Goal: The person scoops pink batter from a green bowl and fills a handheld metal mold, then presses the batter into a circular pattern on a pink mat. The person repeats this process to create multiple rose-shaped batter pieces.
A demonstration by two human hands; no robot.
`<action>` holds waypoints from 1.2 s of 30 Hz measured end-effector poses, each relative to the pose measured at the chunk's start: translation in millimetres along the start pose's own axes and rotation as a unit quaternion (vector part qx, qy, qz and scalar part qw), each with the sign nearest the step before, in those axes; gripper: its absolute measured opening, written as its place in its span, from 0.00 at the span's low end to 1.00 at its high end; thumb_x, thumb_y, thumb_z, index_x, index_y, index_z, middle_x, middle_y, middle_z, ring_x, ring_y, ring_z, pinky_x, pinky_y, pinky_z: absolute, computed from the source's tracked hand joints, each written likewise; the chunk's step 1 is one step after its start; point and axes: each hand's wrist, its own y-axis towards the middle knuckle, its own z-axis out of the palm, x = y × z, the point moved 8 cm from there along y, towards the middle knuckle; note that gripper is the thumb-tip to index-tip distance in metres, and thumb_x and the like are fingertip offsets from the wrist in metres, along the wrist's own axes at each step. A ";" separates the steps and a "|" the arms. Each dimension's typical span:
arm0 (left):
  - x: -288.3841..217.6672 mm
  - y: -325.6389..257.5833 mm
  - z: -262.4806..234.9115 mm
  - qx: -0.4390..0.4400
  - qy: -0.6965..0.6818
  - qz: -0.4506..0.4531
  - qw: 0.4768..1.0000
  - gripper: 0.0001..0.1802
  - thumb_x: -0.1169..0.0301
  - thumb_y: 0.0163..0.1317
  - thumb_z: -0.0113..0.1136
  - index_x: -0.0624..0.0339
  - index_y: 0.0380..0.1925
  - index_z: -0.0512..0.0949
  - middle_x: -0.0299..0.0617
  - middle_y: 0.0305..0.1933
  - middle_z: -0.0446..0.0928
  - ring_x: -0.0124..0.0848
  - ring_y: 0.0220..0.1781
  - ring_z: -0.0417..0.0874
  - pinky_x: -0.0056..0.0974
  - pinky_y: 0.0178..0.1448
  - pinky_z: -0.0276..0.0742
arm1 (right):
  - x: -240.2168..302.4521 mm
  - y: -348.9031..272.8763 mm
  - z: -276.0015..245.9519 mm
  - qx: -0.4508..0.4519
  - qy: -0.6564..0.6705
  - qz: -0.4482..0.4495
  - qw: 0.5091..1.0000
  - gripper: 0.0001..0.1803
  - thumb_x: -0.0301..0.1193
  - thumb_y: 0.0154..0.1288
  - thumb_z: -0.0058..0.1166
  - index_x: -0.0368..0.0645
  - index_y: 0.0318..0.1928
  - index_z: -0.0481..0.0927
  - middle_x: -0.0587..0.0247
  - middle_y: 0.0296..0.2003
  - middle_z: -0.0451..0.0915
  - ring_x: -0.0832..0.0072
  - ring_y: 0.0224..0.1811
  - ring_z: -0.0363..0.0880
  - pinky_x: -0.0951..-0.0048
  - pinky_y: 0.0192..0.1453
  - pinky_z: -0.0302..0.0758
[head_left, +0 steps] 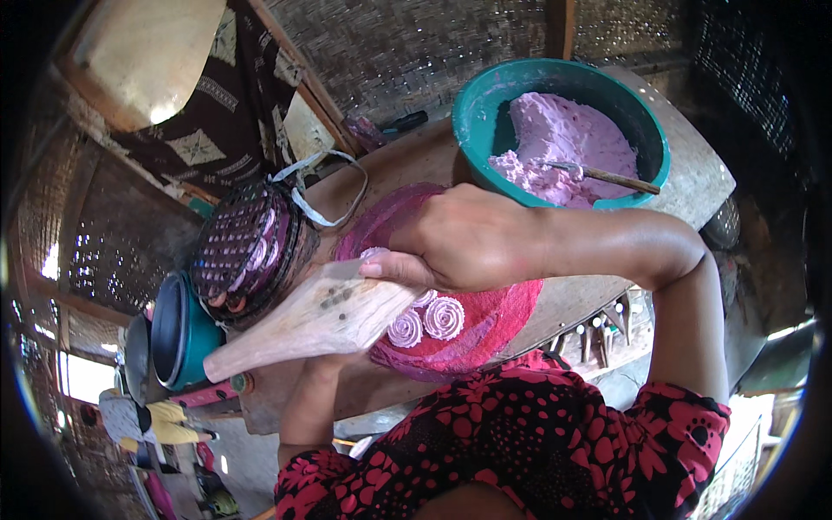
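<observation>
A pale wooden paddle-shaped tool (pixel 325 316), with a tapered handle and a few small dark holes, slants across the middle. My right hand (pixel 472 238) is closed at its broad end, the thumb lying along the wood. My left hand is hidden behind the tool; only its forearm shows below, so its fingers cannot be seen. Beneath both lies a round red and pink mat or tray (pixel 498 316). Several pale pink spiral rosettes (pixel 444 318) sit on it, some partly covered by the tool and my right hand.
A green basin (pixel 464 130) holds a pink dough-like mass (pixel 581 143) and a wooden-handled utensil (pixel 620 178). Dark woven rounds (pixel 247 247) are stacked at the left, beside another green basin (pixel 198 342). All rest around a wooden table (pixel 693 165). A person (pixel 152 420) appears far left.
</observation>
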 end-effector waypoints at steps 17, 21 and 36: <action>53.3 20.9 7.2 0.199 0.287 -0.146 0.926 0.15 0.61 0.63 0.67 0.53 0.42 0.74 0.32 0.28 0.70 0.25 0.30 0.72 0.33 0.35 0.69 | 92.4 -13.0 21.2 -0.016 0.148 -0.417 0.897 0.31 0.37 0.68 0.53 0.33 0.65 0.63 0.44 0.48 0.77 0.49 0.44 0.81 0.53 0.46 0.79; 21.1 5.3 29.9 0.183 0.627 -0.028 0.756 0.17 0.61 0.63 0.67 0.54 0.45 0.74 0.35 0.34 0.72 0.28 0.38 0.74 0.37 0.44 0.70 | 115.8 -12.9 -6.9 -0.200 0.141 -0.381 0.892 0.17 0.30 0.66 0.48 0.34 0.49 0.63 0.52 0.21 0.77 0.50 0.22 0.80 0.58 0.25 0.76; -44.4 18.3 -13.1 0.086 0.031 0.356 0.930 0.32 0.64 0.54 0.76 0.53 0.55 0.68 0.37 0.51 0.72 0.36 0.55 0.74 0.50 0.62 0.74 | -65.9 -98.6 -101.9 -0.597 0.413 -0.100 0.681 0.08 0.27 0.76 0.43 0.43 0.50 0.61 0.71 0.21 0.65 0.86 0.09 0.59 0.82 0.11 0.58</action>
